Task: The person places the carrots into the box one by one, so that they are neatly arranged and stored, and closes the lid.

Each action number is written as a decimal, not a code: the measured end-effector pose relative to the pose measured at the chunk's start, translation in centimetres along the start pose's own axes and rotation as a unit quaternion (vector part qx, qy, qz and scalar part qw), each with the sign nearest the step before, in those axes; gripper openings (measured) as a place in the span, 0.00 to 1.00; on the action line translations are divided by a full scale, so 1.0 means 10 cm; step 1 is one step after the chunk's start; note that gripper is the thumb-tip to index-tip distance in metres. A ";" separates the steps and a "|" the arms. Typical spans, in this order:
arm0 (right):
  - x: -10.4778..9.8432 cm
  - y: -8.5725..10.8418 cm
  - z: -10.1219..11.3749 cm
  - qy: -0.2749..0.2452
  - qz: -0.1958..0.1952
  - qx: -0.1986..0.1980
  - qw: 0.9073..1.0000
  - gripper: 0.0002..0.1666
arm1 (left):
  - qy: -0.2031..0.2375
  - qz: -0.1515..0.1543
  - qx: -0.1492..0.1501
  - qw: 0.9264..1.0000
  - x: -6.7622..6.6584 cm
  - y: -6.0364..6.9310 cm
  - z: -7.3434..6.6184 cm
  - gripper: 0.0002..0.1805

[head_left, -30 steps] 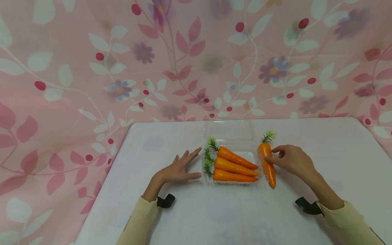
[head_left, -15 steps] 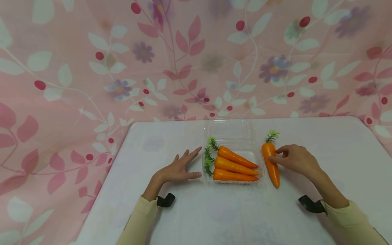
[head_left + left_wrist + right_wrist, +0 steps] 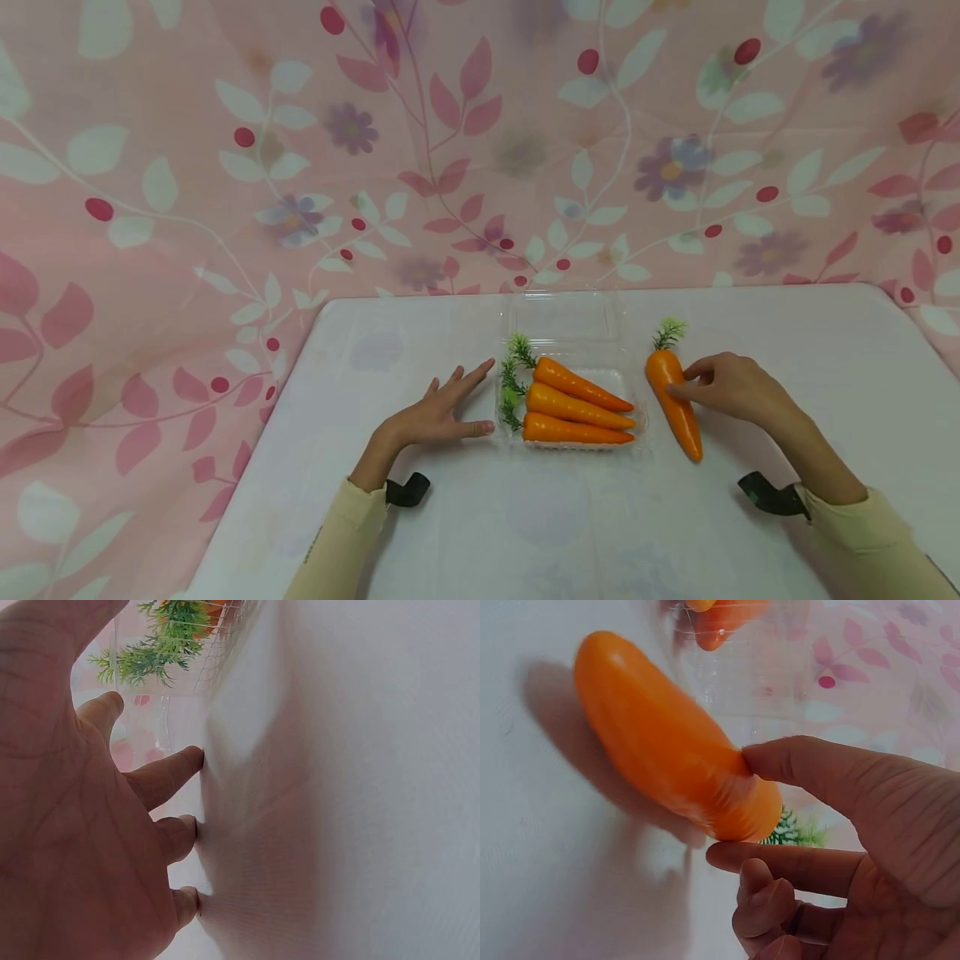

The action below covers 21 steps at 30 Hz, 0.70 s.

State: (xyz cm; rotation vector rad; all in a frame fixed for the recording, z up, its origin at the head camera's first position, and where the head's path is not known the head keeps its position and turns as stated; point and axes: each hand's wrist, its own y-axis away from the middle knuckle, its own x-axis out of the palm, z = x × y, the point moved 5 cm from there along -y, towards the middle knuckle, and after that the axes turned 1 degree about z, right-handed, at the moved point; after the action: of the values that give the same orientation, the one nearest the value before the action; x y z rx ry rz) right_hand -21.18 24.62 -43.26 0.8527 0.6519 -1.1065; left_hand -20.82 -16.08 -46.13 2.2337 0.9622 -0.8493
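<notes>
In the head view, my right hand (image 3: 742, 387) pinches a loose orange carrot (image 3: 681, 408) with a green leafy top, to the right of a clear plastic box (image 3: 618, 379). The right wrist view shows the thumb on one side of this carrot (image 3: 656, 727) and the index finger at its other side. Three carrots lie side by side in the box, tips to the right, among them the middle carrot (image 3: 573, 406). Left of the box, my left hand (image 3: 431, 417) has its fingers spread and holds nothing. In the left wrist view its fingertips touch the white tabletop.
The box's clear lid (image 3: 562, 317) lies folded back behind it, near the table's far edge. A pink floral cloth (image 3: 480, 150) hangs behind the white table (image 3: 540, 533). A black device (image 3: 408, 490) sits at each wrist.
My right hand has moved right with the carrot, from against the box's right edge to a small gap away. The carrot's tip has swung further right. My left hand has stayed in place.
</notes>
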 end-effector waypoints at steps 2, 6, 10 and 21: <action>0.00 0.00 0.00 0.001 0.010 0.000 1.000 0.39 | 0.000 0.000 0.000 1.000 0.00 0.00 0.00 0.53; -0.01 0.01 -0.01 0.000 0.023 0.001 1.000 0.36 | 0.000 0.002 -0.003 1.000 0.00 0.00 0.00 0.53; -0.01 0.01 -0.03 -0.004 0.036 0.002 0.999 0.34 | 0.002 0.003 -0.003 1.000 0.01 0.00 0.01 0.53; 0.01 0.01 -0.07 -0.015 0.029 0.009 0.999 0.37 | -0.001 0.000 0.005 1.000 0.00 0.00 -0.02 0.52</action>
State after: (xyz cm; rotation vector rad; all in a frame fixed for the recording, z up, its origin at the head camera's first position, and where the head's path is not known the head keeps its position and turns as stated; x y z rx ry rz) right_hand -21.12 25.23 -43.69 0.8638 0.5888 -1.0716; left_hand -20.74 -15.97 -46.05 2.2405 0.9591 -0.8577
